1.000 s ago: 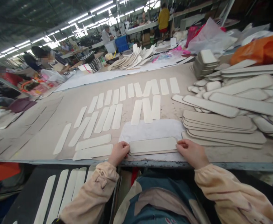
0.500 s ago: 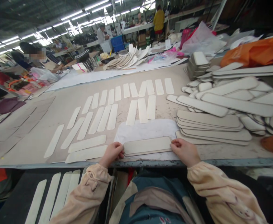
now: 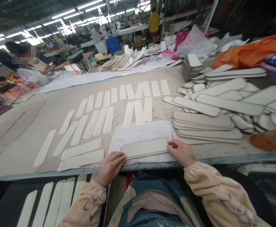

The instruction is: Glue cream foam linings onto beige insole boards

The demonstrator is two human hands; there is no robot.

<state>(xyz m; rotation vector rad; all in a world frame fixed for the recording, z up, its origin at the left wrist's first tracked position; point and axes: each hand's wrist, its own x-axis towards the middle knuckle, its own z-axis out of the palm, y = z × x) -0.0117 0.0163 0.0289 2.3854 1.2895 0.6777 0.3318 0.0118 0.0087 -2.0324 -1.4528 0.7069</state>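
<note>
A cream strip with rounded corners (image 3: 145,147) lies lengthwise near the table's front edge, on a white sheet (image 3: 128,134). A second layer shows along its near side. My right hand (image 3: 181,152) pinches the strip's right end between thumb and fingers. At the near left corner, my left hand (image 3: 113,165) lies with fingers stretched out, their tips touching the strip; its thumb is hidden. Just right of the sheet is a stack of grey-edged strips (image 3: 203,121). Several thin cream strips (image 3: 82,149) are laid out on the table to the left.
A loose heap of padded strips (image 3: 230,104) covers the right side, near an orange bag (image 3: 249,52) and a brown rounded object (image 3: 270,138). More strips (image 3: 42,203) lie on a dark surface below the table edge. A co-worker (image 3: 28,56) is at the far left.
My left hand has shifted toward the front edge, its fingers now flatter at the strip's corner. My right hand still pinches the right end. The whole view has swung slightly to the right.
</note>
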